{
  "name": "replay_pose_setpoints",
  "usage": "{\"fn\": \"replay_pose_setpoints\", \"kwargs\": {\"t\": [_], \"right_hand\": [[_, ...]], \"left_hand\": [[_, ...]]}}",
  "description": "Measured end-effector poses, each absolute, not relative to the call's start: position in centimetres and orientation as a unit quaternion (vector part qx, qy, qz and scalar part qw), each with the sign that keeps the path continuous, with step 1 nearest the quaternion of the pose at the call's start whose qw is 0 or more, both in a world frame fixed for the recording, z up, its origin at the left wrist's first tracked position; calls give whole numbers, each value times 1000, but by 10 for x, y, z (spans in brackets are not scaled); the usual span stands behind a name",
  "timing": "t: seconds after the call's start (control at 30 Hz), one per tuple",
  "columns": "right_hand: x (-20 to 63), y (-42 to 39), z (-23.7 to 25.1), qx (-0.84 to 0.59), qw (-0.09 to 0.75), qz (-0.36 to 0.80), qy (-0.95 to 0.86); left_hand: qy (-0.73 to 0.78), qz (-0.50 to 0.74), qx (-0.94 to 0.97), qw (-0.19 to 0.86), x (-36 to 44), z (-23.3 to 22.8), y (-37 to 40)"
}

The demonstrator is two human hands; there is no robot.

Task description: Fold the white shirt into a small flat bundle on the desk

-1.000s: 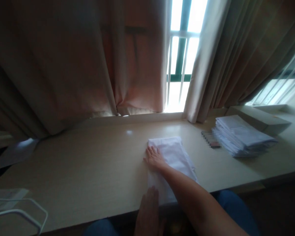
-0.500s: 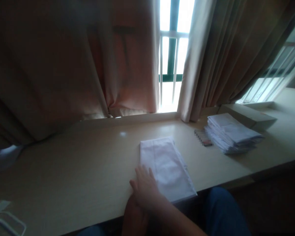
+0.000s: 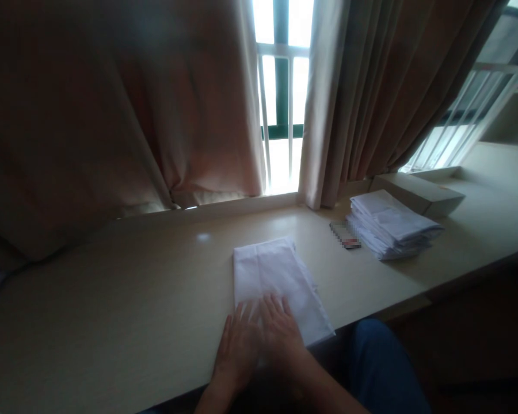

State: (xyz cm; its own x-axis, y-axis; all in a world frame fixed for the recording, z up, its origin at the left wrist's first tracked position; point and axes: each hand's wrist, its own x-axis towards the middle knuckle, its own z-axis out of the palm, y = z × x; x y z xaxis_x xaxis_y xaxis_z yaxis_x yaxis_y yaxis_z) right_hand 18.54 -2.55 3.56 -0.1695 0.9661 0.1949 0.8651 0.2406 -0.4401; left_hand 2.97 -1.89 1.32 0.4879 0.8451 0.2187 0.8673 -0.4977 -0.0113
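Note:
A folded white cloth (image 3: 267, 270) lies flat on the pale desk, its lower right corner at the desk's front edge. My left hand (image 3: 239, 342) rests at the cloth's lower left corner, fingers stretched out. Beside it, my right hand (image 3: 280, 325) lies palm down on the lower part of the cloth, its fingers also extended. Neither hand grips anything. The two hands are close together, slightly blurred. To the right stands a stack of folded white cloths (image 3: 392, 221).
A pixelated flat object (image 3: 345, 234) lies left of the stack. Behind the stack is a pale box (image 3: 421, 192). Brown curtains (image 3: 207, 115) hang along the desk's back edge, with a bright window (image 3: 280, 115) between them. My knee (image 3: 380, 356) is below the desk edge.
My right hand, formerly crossed over my left, has shifted right along the cloth. The left hand has come forward beside it. The view has turned slightly right.

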Motion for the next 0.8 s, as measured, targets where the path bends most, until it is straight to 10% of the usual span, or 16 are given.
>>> {"fn": "replay_pose_setpoints", "kwargs": {"t": [0.8], "right_hand": [[240,-71,20,-727,192,122,-648]], "left_hand": [[-505,-74,-856,81,8,34,20]]}}
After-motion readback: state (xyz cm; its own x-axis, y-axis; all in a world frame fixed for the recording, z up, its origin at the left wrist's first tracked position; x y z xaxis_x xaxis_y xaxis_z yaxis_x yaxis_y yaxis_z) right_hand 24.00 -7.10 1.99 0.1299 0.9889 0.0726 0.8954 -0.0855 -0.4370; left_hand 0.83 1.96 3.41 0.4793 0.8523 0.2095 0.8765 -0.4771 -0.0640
